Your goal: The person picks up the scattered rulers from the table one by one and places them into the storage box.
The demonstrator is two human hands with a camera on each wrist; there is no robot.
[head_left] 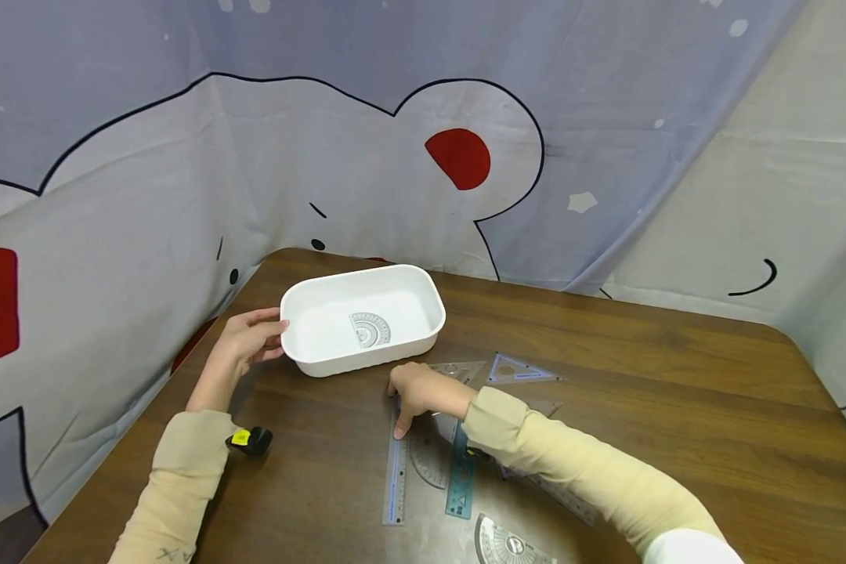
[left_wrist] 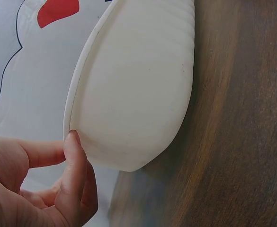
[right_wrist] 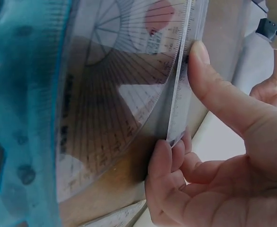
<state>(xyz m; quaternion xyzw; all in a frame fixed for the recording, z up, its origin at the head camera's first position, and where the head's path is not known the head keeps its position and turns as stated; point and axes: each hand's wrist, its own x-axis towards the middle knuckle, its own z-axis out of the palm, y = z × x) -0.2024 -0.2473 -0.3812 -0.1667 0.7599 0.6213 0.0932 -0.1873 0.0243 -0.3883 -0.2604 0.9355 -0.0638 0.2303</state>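
Wooden table [head_left: 677,368] stretches broadly right of the white tray [head_left: 366,360], whose left rim the left hand [head_left: 247,341] pinches, while nearer than its front edge the right hand [head_left: 423,389] grips a clear ruler's [head_left: 395,486] far end.

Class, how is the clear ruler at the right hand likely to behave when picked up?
The clear ruler looks thin, so it is probably light. Its straight, unbent edges suggest it should stay fairly stiff. Its smooth face may slip in the right hand.
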